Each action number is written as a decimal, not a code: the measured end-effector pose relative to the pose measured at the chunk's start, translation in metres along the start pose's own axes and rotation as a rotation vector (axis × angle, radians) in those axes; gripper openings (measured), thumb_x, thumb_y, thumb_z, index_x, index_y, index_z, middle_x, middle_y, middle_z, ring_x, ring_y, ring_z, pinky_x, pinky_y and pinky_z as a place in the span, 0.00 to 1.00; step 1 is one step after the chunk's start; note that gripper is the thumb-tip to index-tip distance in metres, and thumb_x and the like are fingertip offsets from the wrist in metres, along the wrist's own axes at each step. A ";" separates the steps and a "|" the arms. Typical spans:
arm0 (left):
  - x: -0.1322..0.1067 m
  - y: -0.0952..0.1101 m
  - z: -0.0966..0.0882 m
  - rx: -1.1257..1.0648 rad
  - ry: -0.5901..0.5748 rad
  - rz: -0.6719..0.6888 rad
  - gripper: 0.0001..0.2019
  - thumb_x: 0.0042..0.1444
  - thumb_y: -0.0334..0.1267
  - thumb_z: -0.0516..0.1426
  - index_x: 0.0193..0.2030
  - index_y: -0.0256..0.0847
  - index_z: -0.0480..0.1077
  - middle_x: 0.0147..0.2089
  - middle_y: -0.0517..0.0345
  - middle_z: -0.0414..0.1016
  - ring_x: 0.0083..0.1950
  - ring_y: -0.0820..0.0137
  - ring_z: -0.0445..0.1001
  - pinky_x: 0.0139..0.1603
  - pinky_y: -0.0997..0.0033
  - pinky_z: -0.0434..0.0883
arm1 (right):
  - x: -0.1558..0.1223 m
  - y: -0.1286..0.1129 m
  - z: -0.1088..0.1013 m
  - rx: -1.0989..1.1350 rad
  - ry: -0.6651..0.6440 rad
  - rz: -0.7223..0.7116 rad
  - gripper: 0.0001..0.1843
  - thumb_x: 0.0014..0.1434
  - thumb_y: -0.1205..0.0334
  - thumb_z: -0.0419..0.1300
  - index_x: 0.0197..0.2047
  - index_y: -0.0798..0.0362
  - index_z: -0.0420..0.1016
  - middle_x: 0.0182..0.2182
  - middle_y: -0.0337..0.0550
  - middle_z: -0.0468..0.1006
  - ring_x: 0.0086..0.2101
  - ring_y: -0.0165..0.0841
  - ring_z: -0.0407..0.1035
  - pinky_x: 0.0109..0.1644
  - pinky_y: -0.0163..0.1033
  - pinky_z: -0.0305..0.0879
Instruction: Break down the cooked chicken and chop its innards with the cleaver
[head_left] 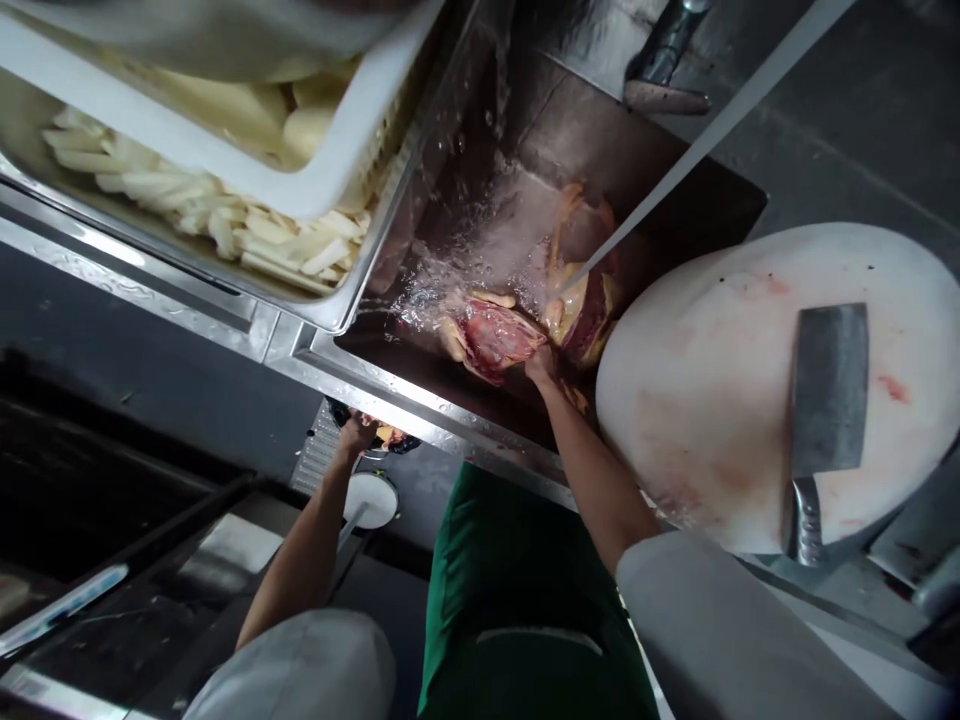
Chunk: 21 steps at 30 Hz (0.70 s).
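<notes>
Clamped with the right hand [541, 366] on one end of an opened bird carcass [499, 338], inside the sink [675, 200] amid splashing water [431, 295], just beside a second carcass [594, 308]. Reaching with the left hand [358, 432] to a black-rimmed container [407, 444], below the sink's front edge; impossible to tell whether apart or closed on something. Possible loss of the carcass from the right grip, given wet flesh and a one-handed hold. Possible spatter from the sink into the tray [336, 311] of cut strips [322, 255] to its left, caused by hard-falling water. Possible knock to the cleaver [831, 390] on the round block [697, 400], at the sink's right side, from a stray arm.
</notes>
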<state>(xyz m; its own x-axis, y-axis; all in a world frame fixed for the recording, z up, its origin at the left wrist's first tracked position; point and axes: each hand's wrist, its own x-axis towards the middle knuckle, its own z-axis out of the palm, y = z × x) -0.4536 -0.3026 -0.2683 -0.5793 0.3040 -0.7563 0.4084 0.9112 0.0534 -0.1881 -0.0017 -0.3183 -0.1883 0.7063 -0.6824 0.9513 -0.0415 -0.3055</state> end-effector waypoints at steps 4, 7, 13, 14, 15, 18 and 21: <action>-0.049 0.000 -0.026 -0.010 0.272 0.014 0.14 0.59 0.38 0.56 0.46 0.35 0.78 0.37 0.44 0.82 0.41 0.54 0.81 0.41 0.65 0.72 | -0.004 0.000 0.016 0.019 0.196 0.146 0.23 0.68 0.68 0.49 0.56 0.67 0.80 0.47 0.66 0.81 0.47 0.45 0.78 0.50 0.38 0.71; -0.093 0.036 -0.057 -0.158 0.455 0.286 0.15 0.64 0.40 0.53 0.48 0.39 0.78 0.42 0.49 0.83 0.41 0.60 0.81 0.45 0.66 0.75 | -0.011 0.001 0.020 0.087 0.215 0.102 0.23 0.67 0.67 0.47 0.51 0.66 0.81 0.43 0.63 0.83 0.43 0.43 0.77 0.46 0.37 0.69; -0.061 0.224 -0.057 0.080 0.270 0.977 0.21 0.65 0.32 0.51 0.62 0.39 0.74 0.62 0.43 0.75 0.64 0.57 0.72 0.66 0.55 0.67 | -0.037 0.001 -0.003 -0.008 0.177 -0.031 0.23 0.68 0.66 0.47 0.45 0.61 0.84 0.41 0.57 0.84 0.40 0.38 0.76 0.42 0.34 0.66; -0.043 0.256 -0.049 0.175 0.209 1.028 0.23 0.64 0.30 0.51 0.64 0.40 0.72 0.66 0.42 0.72 0.67 0.55 0.68 0.69 0.50 0.63 | -0.043 0.001 -0.008 -0.040 0.146 -0.053 0.23 0.69 0.66 0.47 0.45 0.60 0.84 0.41 0.56 0.84 0.40 0.38 0.77 0.41 0.34 0.65; -0.025 0.283 -0.040 0.269 0.123 1.073 0.24 0.64 0.29 0.51 0.65 0.41 0.72 0.66 0.43 0.72 0.68 0.54 0.67 0.71 0.46 0.59 | -0.048 0.001 -0.013 -0.073 0.113 -0.071 0.22 0.70 0.65 0.47 0.45 0.60 0.84 0.41 0.56 0.84 0.40 0.38 0.77 0.40 0.33 0.65; 0.019 0.331 -0.018 0.527 -0.165 1.191 0.19 0.63 0.30 0.54 0.58 0.42 0.77 0.57 0.46 0.79 0.62 0.58 0.73 0.74 0.45 0.50 | -0.060 0.000 -0.024 -0.180 0.026 -0.090 0.21 0.72 0.63 0.49 0.45 0.59 0.85 0.41 0.58 0.84 0.40 0.39 0.79 0.40 0.34 0.65; 0.040 0.340 -0.010 0.598 -0.266 1.240 0.13 0.64 0.37 0.57 0.50 0.43 0.80 0.49 0.51 0.83 0.56 0.61 0.76 0.75 0.49 0.49 | -0.066 -0.002 -0.029 -0.257 -0.021 -0.135 0.19 0.72 0.64 0.51 0.45 0.60 0.84 0.42 0.60 0.84 0.42 0.40 0.79 0.43 0.35 0.66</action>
<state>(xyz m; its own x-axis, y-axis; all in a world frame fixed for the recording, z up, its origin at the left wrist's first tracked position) -0.3454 0.0219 -0.2739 0.4971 0.6910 -0.5248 0.8230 -0.1839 0.5374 -0.1706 -0.0281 -0.2532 -0.3197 0.6783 -0.6616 0.9475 0.2341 -0.2179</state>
